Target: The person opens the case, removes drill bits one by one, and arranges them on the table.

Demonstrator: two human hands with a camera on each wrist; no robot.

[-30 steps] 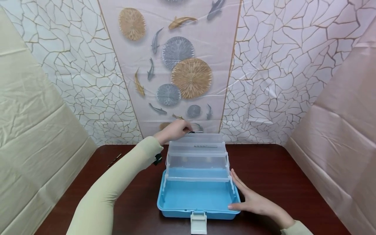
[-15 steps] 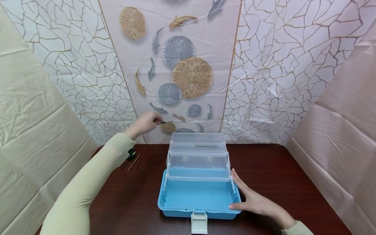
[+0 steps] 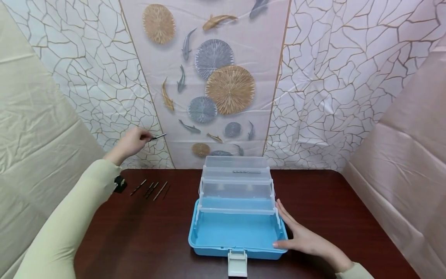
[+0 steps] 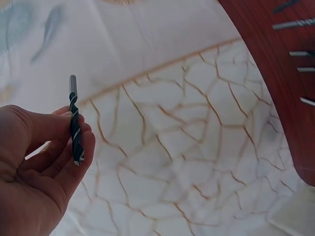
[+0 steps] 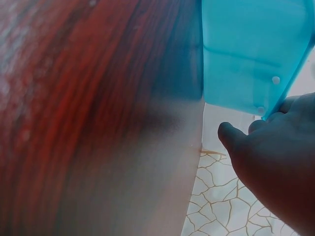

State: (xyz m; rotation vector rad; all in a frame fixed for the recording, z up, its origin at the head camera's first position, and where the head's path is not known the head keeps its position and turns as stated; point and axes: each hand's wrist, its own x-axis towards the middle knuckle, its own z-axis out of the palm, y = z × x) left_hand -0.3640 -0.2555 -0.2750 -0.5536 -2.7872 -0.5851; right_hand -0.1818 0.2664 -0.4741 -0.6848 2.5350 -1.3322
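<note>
My left hand (image 3: 130, 143) is raised in front of the backdrop, left of the toolbox. It pinches a dark twist drill bit (image 4: 75, 123) between thumb and fingers; the silver shank points upward in the left wrist view. A blue toolbox (image 3: 237, 252) stands opened out, its clear tiered trays (image 3: 237, 190) spread toward the back. One silver drill bit (image 3: 246, 171) lies in an upper tray. Resting on the box's right side is my right hand (image 3: 303, 238), fingers extended along the side and thumb on the front right rim.
Several drill bits (image 3: 160, 191) lie side by side on the dark red-brown table (image 3: 150, 232), left of the toolbox. A white latch (image 3: 237, 263) hangs from the box's front. Patterned cloth (image 3: 230, 131) rises behind the table, with plain cloth at both sides.
My left hand has moved from above the rear tray far to the left, carrying the drill bit. The bits on the table have come into sight. My right hand has stayed on the toolbox.
</note>
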